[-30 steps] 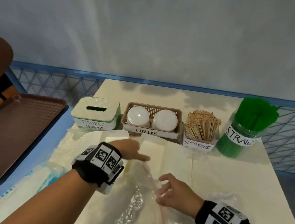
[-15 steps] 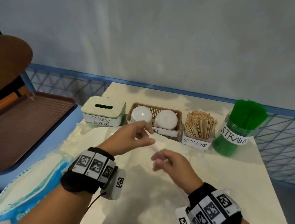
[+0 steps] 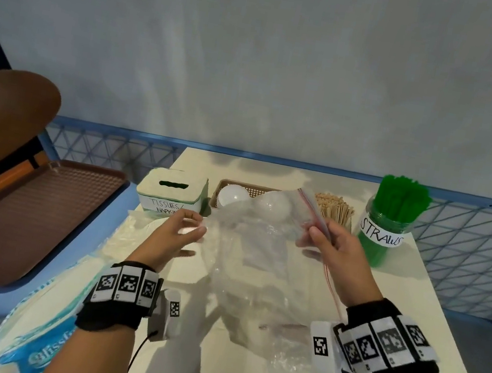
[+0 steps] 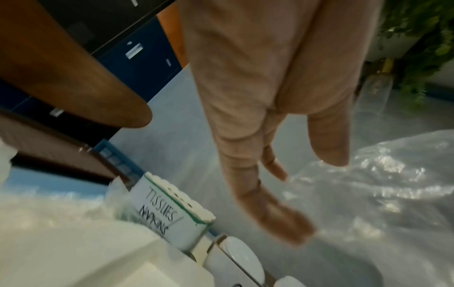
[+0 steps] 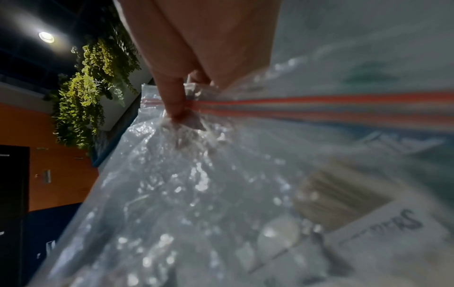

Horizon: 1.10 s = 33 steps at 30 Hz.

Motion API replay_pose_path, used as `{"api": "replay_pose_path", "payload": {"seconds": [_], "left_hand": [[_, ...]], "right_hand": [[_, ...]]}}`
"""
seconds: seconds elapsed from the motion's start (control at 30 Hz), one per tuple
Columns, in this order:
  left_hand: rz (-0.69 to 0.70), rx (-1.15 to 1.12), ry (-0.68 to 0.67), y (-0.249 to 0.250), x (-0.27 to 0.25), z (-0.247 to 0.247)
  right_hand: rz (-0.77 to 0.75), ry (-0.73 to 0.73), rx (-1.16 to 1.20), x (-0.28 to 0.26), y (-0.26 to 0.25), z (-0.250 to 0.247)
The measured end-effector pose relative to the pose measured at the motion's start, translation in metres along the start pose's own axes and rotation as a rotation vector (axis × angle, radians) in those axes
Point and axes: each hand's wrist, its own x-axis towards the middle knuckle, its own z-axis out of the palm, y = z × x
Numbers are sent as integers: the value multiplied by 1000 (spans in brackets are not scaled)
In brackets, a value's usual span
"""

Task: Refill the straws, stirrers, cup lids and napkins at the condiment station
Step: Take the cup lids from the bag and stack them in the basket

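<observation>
The right hand (image 3: 336, 253) has its grip on a clear zip bag (image 3: 259, 253), thumb and fingers pinching the plastic at the red seal strip (image 5: 319, 106), and holds that end up over the middle of the counter (image 3: 415, 296). The rest of the bag hangs down in loose folds and spreads over the counter toward the near edge. The left hand (image 3: 178, 233) is beside the bag's left side with a released grip, fingers straight and loose, holding nothing; whether the fingertips (image 4: 292, 229) touch the plastic cannot be told.

Along the far edge of the counter stands a row of four containers. At the far left corner is the tissue box (image 3: 172, 190), labelled for tissues and napkins, with a slot in its top. Just beside it to the right is a brown basket (image 3: 228, 185) with two stacks of white cup lids (image 3: 233, 195), partly seen through the raised bag. Next comes the box of wooden stirrers (image 3: 334, 206), partly behind the right hand. At the far right stands the green jar (image 3: 381, 238) labelled for straws, full of upright green straws (image 3: 403, 193).

At the near left corner lies a blue and white pack of tissues (image 3: 42, 344), overhanging the edge. Left of the counter are a brown tray (image 3: 23, 207) and a brown chair back (image 3: 3, 113).
</observation>
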Motion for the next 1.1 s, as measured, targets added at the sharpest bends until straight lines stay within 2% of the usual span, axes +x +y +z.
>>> {"api": "replay_pose_path", "payload": {"seconds": [0.13,0.23,0.3,0.47,0.53,0.6,0.67,0.73,0.83,0.87,0.9,0.97,1.03,1.1], "left_hand": [[-6,-377,54,6,1,10],[-54,-510,5,13,5,15],[-29,-456,-1,17,6,18],[144,-337,328,24,15,10],[232,-218,376,33,14,15],[329,-86,324,49,9,30],[407,-33,225,65,2,47],[452,16,117,78,-6,65],[527,77,-66,96,-21,95],[562,86,-112,100,-26,103],[598,94,-127,103,-27,108],[643,129,-68,100,-24,103],[616,182,-26,90,-20,88],[525,254,-113,79,-20,73]], "right_hand": [[-31,0,17,-4,0,-9],[-40,14,32,-6,1,-13],[-48,47,50,-7,0,-16],[-73,190,-40,-8,7,-34],[-49,266,-188,-10,16,-36],[-113,430,-453,-12,18,-35],[-311,531,-627,-15,3,-33],[-413,434,-752,-15,-19,-24],[-352,69,-778,-10,-33,-3],[-345,17,-733,-7,-30,2],[-365,28,-678,-5,-29,4],[-382,178,-563,-2,-28,1],[-374,350,-489,-1,-30,-10],[-371,475,-456,-1,-34,-23]]}}
